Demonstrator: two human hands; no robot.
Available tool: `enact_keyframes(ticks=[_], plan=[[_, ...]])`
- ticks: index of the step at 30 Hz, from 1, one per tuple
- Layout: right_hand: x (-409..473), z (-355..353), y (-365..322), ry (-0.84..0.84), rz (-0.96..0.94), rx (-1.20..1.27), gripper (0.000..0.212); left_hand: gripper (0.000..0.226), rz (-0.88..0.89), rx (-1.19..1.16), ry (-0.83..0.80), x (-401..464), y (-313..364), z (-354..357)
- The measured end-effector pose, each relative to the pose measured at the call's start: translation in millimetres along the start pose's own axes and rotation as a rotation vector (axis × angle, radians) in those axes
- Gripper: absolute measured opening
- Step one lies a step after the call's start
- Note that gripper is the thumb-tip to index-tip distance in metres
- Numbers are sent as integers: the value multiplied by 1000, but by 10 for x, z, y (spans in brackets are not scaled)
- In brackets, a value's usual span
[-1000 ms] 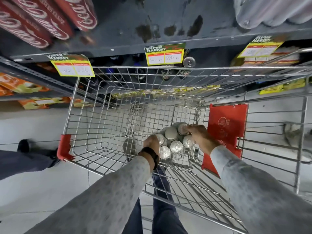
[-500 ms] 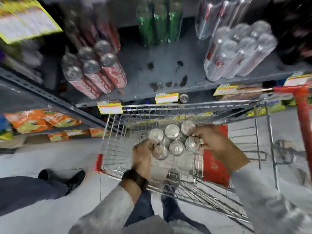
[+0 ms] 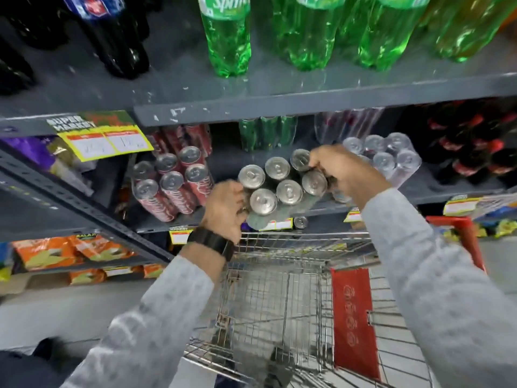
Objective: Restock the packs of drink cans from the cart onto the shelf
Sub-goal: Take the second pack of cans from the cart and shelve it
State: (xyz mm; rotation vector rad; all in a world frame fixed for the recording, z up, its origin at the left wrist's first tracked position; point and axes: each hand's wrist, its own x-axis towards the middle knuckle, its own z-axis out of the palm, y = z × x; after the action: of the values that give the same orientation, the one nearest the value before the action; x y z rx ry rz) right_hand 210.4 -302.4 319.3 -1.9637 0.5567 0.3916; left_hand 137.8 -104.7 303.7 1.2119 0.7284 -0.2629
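Note:
A shrink-wrapped pack of green drink cans (image 3: pixel 279 186) with silver tops hangs in the air in front of the grey can shelf (image 3: pixel 453 189). My left hand (image 3: pixel 223 211), with a black watch on the wrist, grips its left end. My right hand (image 3: pixel 347 172) grips its right end. The pack is above the front rim of the wire cart (image 3: pixel 279 298), whose basket looks empty. On the shelf, a pack of red cans (image 3: pixel 170 183) stands to the left and a pack of silver cans (image 3: pixel 391 158) to the right, with a gap between them.
Green bottles (image 3: pixel 226 37) and dark bottles (image 3: pixel 120 37) stand on the shelf above. Dark bottles with red caps (image 3: pixel 470 152) fill the right of the can shelf. Orange snack bags (image 3: pixel 70 253) lie on a lower left shelf. The cart's red flap (image 3: pixel 352 317) and handle (image 3: pixel 458 233) are at right.
Both hands lifted the can pack out of the cart basket and up to the level of the can shelf. My view tilted up from the cart to the shelves.

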Motion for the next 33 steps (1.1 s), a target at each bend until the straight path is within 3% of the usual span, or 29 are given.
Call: enact_keyframes(ticks=[6, 11, 15, 18, 20, 24, 33], plan=[[577, 136, -203, -22, 20, -101, 2, 23, -36, 17, 42, 537, 130, 187], [832, 208, -196, -19, 35, -156, 27, 22, -73, -10, 1, 807, 150, 199], [967, 206, -77, -42, 10, -126, 24, 17, -95, 129, 0, 960, 53, 75], [1030, 243, 110, -24, -56, 6, 60, 43, -26, 90, 11, 1028, -197, 13], [1047, 317, 312, -64, -43, 179, 67, 58, 23, -42, -85, 1049, -409, 35], [1074, 424, 653, -175, 72, 445, 69, 59, 107, -110, -214, 1087, -603, 104], [834, 437, 747, -81, 1, 480, 47, 52, 79, -124, -188, 1101, -363, 194]])
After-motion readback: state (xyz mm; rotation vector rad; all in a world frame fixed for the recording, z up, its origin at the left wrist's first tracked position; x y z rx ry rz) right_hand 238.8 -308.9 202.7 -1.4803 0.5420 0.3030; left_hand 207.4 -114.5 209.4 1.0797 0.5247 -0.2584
